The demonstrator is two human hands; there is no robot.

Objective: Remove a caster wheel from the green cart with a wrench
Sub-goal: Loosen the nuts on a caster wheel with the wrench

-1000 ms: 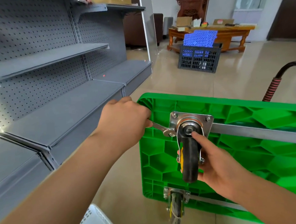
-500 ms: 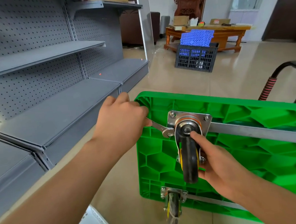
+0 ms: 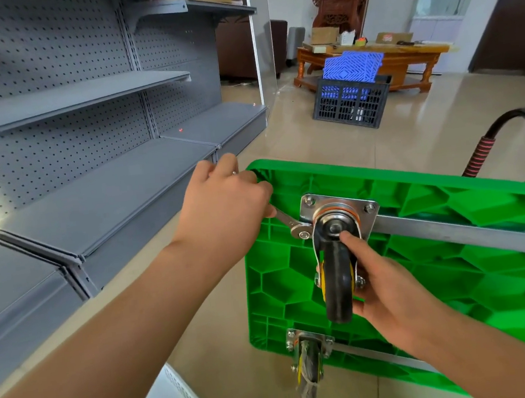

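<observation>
The left hand (image 3: 224,202) grips the wrench (image 3: 291,225), its head on a mounting-plate bolt. The right hand (image 3: 385,286) holds the caster wheel (image 3: 336,283) on the tipped green cart (image 3: 455,262). Grey shelving (image 3: 91,184) stands left; a dark crate (image 3: 350,103) lies beyond.

Green cart (image 3: 453,243) tipped on edge, left hand (image 3: 226,209) gripping wrench (image 3: 289,223), right hand (image 3: 383,286) holding caster wheel (image 3: 336,285)
</observation>
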